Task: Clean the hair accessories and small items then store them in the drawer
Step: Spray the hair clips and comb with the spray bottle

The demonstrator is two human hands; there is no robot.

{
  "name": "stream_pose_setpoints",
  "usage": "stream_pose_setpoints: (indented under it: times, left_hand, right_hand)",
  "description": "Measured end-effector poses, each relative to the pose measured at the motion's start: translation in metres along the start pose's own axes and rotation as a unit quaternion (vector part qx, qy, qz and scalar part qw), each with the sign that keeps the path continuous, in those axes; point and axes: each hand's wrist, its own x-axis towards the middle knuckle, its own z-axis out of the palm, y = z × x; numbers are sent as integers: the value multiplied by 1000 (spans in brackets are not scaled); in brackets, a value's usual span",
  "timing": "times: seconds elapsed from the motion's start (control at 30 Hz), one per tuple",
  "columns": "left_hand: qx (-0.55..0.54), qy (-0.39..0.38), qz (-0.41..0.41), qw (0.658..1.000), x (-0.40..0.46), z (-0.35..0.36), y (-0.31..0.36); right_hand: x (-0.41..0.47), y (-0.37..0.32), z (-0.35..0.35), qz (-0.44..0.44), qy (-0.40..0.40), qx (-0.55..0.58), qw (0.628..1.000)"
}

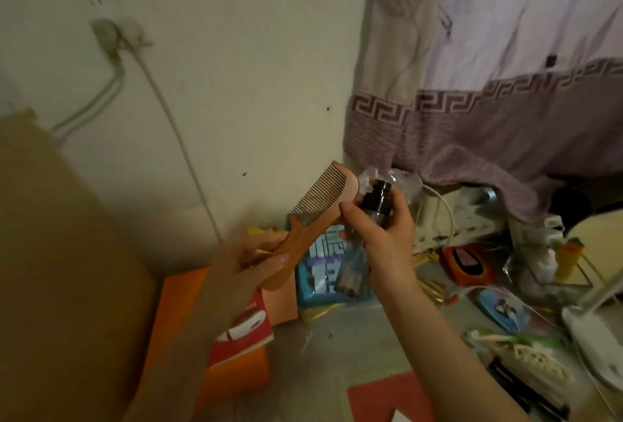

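Observation:
My left hand [246,263] grips the handle of a brown wooden comb [323,195], whose teeth point up and to the left. My right hand [377,236] holds a clear spray bottle with a black cap [376,201]; the cap sits right beside the comb's head. Both are raised above the cluttered tabletop. Low on the right lie a pale hair claw clip [536,359] and a black hair clip [526,388].
Orange and red boxes [236,337] and a blue packet [320,270] lie under my hands. A cardboard box [60,270] fills the left. A purple curtain [488,101], a white lamp base [600,344] and a power strip [448,219] crowd the right.

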Motion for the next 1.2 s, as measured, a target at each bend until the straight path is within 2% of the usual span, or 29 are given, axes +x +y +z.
stream_pose_setpoints:
  times: [0.23, 0.57, 0.83, 1.03, 1.2]
  left_hand:
    - [-7, 49, 89, 995, 16, -24, 38]
    - [-130, 60, 97, 985, 36, -34, 71]
    - [-190, 111, 147, 964, 46, -42, 106]
    - [-177, 139, 194, 955, 51, -53, 126]
    - [-178, 154, 226, 945, 50, -54, 140]
  right_hand:
    - [13, -35, 35, -32, -4, 61, 998]
    - [36, -66, 56, -53, 16, 138, 989]
    - [44, -99, 58, -147, -49, 47, 987]
    - [41, -121, 49, -253, -122, -55, 958]
    - [37, -133, 44, -249, -170, -39, 953]
